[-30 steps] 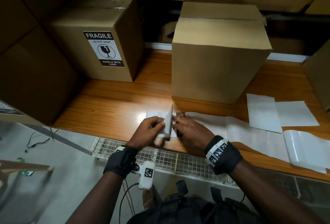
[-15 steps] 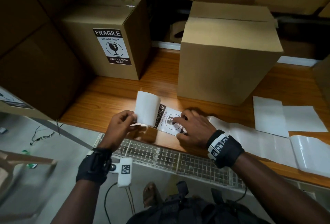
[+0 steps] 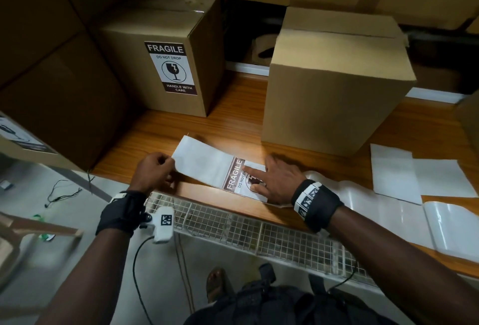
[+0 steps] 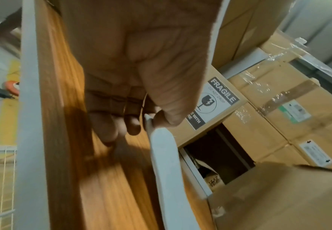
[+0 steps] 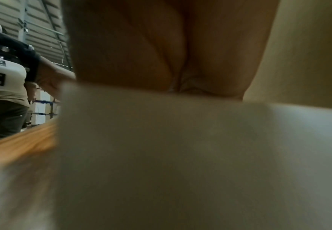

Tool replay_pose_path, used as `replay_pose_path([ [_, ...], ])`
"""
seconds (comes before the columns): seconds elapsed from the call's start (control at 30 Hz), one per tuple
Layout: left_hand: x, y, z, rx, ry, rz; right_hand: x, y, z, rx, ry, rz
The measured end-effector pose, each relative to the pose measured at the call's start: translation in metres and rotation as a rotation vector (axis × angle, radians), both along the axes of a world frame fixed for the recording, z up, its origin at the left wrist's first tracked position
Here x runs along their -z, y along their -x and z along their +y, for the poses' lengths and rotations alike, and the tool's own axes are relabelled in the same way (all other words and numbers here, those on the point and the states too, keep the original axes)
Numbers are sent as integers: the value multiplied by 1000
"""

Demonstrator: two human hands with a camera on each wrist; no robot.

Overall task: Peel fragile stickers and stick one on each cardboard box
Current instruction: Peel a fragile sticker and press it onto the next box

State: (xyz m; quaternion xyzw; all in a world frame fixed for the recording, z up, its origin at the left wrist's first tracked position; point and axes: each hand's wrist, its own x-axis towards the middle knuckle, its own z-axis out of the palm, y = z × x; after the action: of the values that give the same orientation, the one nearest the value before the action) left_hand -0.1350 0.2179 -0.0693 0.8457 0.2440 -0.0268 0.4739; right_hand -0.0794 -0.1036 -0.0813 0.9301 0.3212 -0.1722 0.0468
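Now mid-peel: left hand pinches the white backing, pulling away from right hand, flat-fingered on the sticker; next, free it fully

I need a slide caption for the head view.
Left hand pinches white sheet; right hand presses fragile sticker on table.

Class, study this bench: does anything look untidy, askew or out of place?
Yes: loose white sheets and glossy backing strips lie scattered at odd angles on the bench's right side, one strip curling over the front edge. The boxes stand square.
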Motion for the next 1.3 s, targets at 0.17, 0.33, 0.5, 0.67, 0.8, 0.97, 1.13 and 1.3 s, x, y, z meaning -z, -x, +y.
replay_pose_path([
  [0.17,5,-11,-3,77,-515,42,1,1,0,-2,33,-14],
  [0.33,9,-15,-60,440,-529,-172,0,0,2,-41,100,-97],
  [0.5,28,-17,-87,677,-602,10,1,-4,4,-14,64,13],
  [0.67,35,-21,-82,660,-518,-3,0,-8,2,20,40,93],
  [0.8,38,-22,-80,645,-473,-20,-11,-14,-4,-2,23,133],
  [0.97,39,-20,-81,635,-467,-39,-24,-26,-2,-33,67,191],
  [1.13,40,-21,-81,638,-452,-32,-54,-29,27,-36,43,89],
  [1.3,40,-20,-81,625,-448,-46,-60,-39,66,-9,-144,60],
])
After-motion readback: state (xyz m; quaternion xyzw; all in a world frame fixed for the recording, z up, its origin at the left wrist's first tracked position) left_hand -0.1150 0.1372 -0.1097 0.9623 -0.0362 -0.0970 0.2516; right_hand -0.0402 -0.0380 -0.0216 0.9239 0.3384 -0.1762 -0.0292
